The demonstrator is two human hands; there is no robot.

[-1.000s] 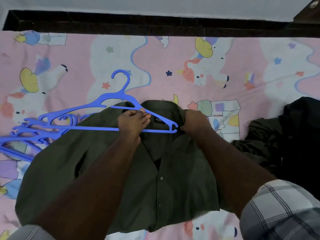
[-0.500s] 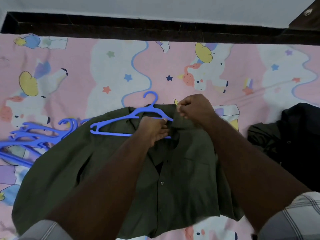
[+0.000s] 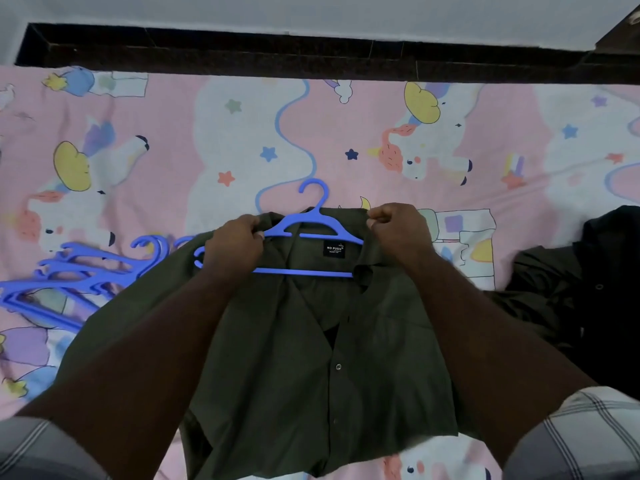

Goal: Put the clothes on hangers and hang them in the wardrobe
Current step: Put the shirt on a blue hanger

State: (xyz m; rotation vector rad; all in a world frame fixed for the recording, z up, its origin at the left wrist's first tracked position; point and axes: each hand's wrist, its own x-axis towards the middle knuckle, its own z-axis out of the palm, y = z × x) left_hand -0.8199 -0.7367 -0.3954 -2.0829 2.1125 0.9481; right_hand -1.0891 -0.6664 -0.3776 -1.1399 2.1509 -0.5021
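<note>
An olive green button shirt (image 3: 311,341) lies front-up on the bed. A blue plastic hanger (image 3: 304,230) sits inside its open collar, hook pointing away from me, right arm tucked under the fabric. My left hand (image 3: 235,244) grips the left side of the collar where the hanger's arm passes. My right hand (image 3: 394,226) pinches the right side of the collar. The hanger's left tip (image 3: 199,258) shows beside my left wrist.
A pile of spare blue hangers (image 3: 79,275) lies at the left on the pink unicorn bedsheet (image 3: 173,150). Dark clothes (image 3: 588,289) are heaped at the right. A dark bed frame (image 3: 277,57) and pale wall run along the far side.
The hanger has slid right into the collar, its right arm now under the fabric. My left hand moved from the hanger's middle to the left collar; my right hand holds the right collar.
</note>
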